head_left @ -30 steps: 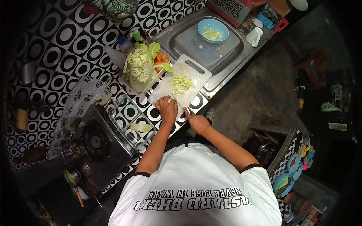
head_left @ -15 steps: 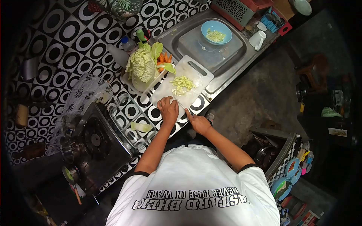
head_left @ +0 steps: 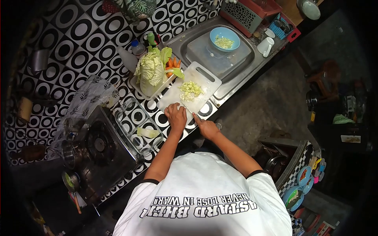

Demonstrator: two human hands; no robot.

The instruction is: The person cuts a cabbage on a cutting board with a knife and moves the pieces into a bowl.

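Observation:
A white cutting board (head_left: 192, 72) lies on the tiled counter with a small heap of chopped cabbage (head_left: 191, 90) on it. At the board's near edge my left hand (head_left: 176, 117) is closed, fingertips curled down on a pale piece of cabbage that the fingers mostly hide. My right hand (head_left: 207, 128) grips a knife (head_left: 188, 110), its handle inside the fist and its thin blade angled toward my left fingertips. Beyond the board, a leafy napa cabbage (head_left: 152, 72) and several carrots (head_left: 173, 66) sit in a pale container (head_left: 167, 85).
A blue bowl (head_left: 225, 38) with chopped pieces stands over the metal sink (head_left: 252, 59). Left of my hands, a glass dish (head_left: 138, 147) holds a cabbage chunk (head_left: 147, 133). Further left is a gas stove (head_left: 100, 147). A white mug (head_left: 266, 46) stands by the sink.
The camera view has shifted slightly. Both hands stay in nearly the same place at the board's near edge, and the chopped heap looks about the same.

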